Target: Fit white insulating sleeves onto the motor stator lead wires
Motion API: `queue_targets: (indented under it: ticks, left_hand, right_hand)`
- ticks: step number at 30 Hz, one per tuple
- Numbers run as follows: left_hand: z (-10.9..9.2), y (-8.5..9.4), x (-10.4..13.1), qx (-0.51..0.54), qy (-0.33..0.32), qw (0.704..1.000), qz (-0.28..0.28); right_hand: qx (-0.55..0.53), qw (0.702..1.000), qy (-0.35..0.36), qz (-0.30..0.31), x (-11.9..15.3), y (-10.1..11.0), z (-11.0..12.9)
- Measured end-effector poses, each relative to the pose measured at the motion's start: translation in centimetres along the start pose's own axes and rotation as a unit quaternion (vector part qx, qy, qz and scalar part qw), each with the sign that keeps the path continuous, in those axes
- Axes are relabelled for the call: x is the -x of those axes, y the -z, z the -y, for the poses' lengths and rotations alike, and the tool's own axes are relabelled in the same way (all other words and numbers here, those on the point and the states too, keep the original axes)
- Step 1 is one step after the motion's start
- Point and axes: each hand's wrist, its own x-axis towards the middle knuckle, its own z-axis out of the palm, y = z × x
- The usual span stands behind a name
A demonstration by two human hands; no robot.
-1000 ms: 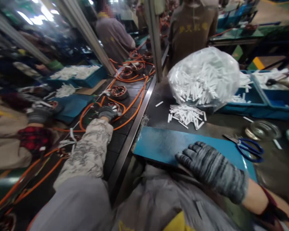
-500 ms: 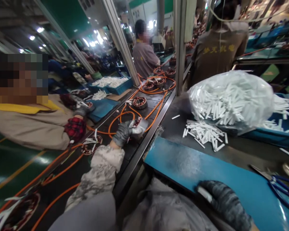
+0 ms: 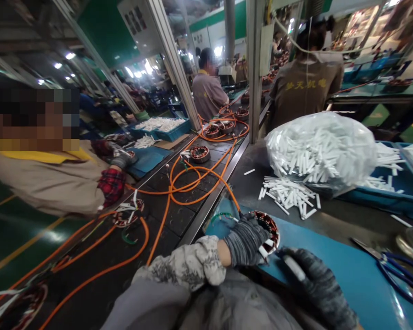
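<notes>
My left hand (image 3: 246, 240), in a grey striped glove, is closed on a motor stator (image 3: 274, 230), a ring with reddish-brown windings and white pieces along its inside. The stator rests at the near-left part of the blue mat (image 3: 316, 243), with an orange cable (image 3: 232, 195) running from it to the left. To its right, my right hand (image 3: 320, 279), also gloved, is closed round a short white rod-shaped piece (image 3: 295, 268) whose kind I cannot make out. Its fingertips are close to the stator's rim; contact cannot be told.
Blue-handled scissors (image 3: 397, 272) lie at the mat's right. Beyond the mat are loose white strips (image 3: 291, 195) and a plastic bag of strips (image 3: 320, 146). Other stators (image 3: 199, 153) and orange cables occupy the conveyor (image 3: 189, 213). A co-worker (image 3: 48, 178) is on the left.
My left hand has brought the stator from the conveyor rightward onto the blue mat, its orange cable trailing. My right hand has stayed near the mat's edge with the white piece.
</notes>
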Motion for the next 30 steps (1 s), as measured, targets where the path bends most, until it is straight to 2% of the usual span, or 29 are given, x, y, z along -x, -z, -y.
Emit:
queue_targets:
  ticks: [1,3,5,7,10,12,14,17,22,26,30]
  left_hand:
    - [-0.1,0.4,0.5,-0.005,-0.018,1.000,-0.001]
    - [0.4,2.2,1.5,0.014,-0.039,0.998,-0.039]
    - [2.0,4.1,2.5,0.049,-0.035,0.994,-0.093]
    - [4.4,5.1,3.1,0.071,-0.007,0.990,-0.121]
    - [7.7,4.7,3.8,0.085,0.031,0.993,-0.077]
    - [9.0,3.8,4.4,0.097,0.036,0.994,-0.041]
    - [9.4,2.8,5.0,0.102,0.026,0.994,-0.030]
    - [8.8,1.6,5.6,0.093,0.007,0.995,-0.031]
    - [8.1,0.4,5.4,0.089,0.039,0.994,-0.059]
    - [8.3,-0.7,5.1,0.041,0.045,0.992,-0.106]
    - [8.1,-1.9,5.7,-0.062,0.039,0.980,-0.186]
  right_hand:
    - [0.005,1.000,0.015,-0.026,-0.6,0.0,0.3]
    - [0.016,0.995,0.081,-0.046,-2.0,0.2,0.9]
    - [0.028,0.984,0.174,-0.031,-3.6,0.4,1.5]
    - [0.047,0.970,0.238,0.000,-4.9,0.5,1.8]
    - [0.061,0.959,0.274,0.027,-6.2,0.4,1.6]
    - [0.049,0.957,0.283,0.041,-6.5,0.3,0.9]
    - [0.026,0.963,0.265,0.046,-6.5,0.1,0.1]
    - [-0.027,0.983,0.180,0.028,-6.6,-0.5,-0.7]
    - [-0.077,0.993,0.086,0.005,-7.2,-0.9,0.5]
    - [-0.102,0.994,0.049,0.002,-7.4,-0.8,2.4]
    - [-0.122,0.992,0.011,-0.016,-7.3,-0.8,3.1]
